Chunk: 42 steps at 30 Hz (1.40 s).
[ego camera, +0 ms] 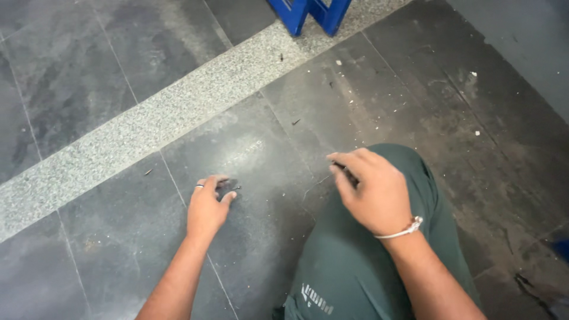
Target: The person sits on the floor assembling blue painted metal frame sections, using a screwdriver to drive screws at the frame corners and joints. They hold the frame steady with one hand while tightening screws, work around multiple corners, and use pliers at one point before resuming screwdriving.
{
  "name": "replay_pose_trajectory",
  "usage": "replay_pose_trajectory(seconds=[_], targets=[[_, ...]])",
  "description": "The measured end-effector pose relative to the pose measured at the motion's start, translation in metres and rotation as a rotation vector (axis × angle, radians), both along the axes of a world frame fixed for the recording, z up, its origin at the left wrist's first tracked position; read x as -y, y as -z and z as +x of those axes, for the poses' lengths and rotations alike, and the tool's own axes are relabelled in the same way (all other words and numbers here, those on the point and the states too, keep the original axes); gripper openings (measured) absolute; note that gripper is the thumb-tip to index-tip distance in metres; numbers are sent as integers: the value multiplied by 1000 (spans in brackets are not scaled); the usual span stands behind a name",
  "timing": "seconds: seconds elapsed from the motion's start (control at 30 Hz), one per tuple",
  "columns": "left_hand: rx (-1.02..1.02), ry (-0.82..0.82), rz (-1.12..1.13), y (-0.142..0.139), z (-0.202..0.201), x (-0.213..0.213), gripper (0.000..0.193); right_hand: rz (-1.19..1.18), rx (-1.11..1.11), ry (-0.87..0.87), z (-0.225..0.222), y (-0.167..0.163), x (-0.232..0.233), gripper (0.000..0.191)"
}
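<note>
My left hand (208, 204) rests low on the dark stone floor, a ring on one finger, its fingertips pinching at some small dark bits (230, 188) lying on the tile. What those bits are is too small to tell. My right hand (373, 189) hovers over my raised knee in green trousers (432, 195), with a thin white bracelet at the wrist. Its fingers curl around a small dark slender object (345, 170) that is mostly hidden by the hand.
A light speckled stone strip (178, 112) runs diagonally across the dark floor tiles. Blue metal legs (308, 13) stand at the top edge. Small white and dark debris is scattered over the tiles to the upper right.
</note>
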<state>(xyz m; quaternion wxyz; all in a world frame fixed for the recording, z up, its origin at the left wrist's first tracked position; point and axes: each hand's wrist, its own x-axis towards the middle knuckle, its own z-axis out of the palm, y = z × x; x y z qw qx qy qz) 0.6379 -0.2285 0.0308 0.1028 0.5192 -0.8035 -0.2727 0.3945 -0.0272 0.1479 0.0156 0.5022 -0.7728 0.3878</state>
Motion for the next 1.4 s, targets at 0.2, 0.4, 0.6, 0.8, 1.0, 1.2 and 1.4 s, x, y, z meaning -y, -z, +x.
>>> replay_pose_trajectory(seconds=[0.2, 0.4, 0.6, 0.8, 1.0, 1.2, 1.4], targets=[[139, 60, -31, 23, 16, 14, 16, 46, 207, 41, 6, -12, -12, 18], [84, -286, -381, 4, 72, 96, 18, -47, 207, 11, 10, -15, -19, 17], [368, -396, -237, -7, 103, 128, 22, -59, 232, 24, 14, -13, -21, 18], [439, -236, -229, -5, 76, 120, 25, -73, 254, 39, 12, -19, -27, 18], [-220, 128, -227, -32, -69, 48, 26, -262, 850, 160, -27, 9, -100, 21], [-896, 626, 358, -95, -250, -176, 7, -371, 1173, 674, -92, 57, -271, 31], [-797, 954, 1126, -96, -349, -432, 4, -700, 1303, 756, -89, 84, -463, 43]])
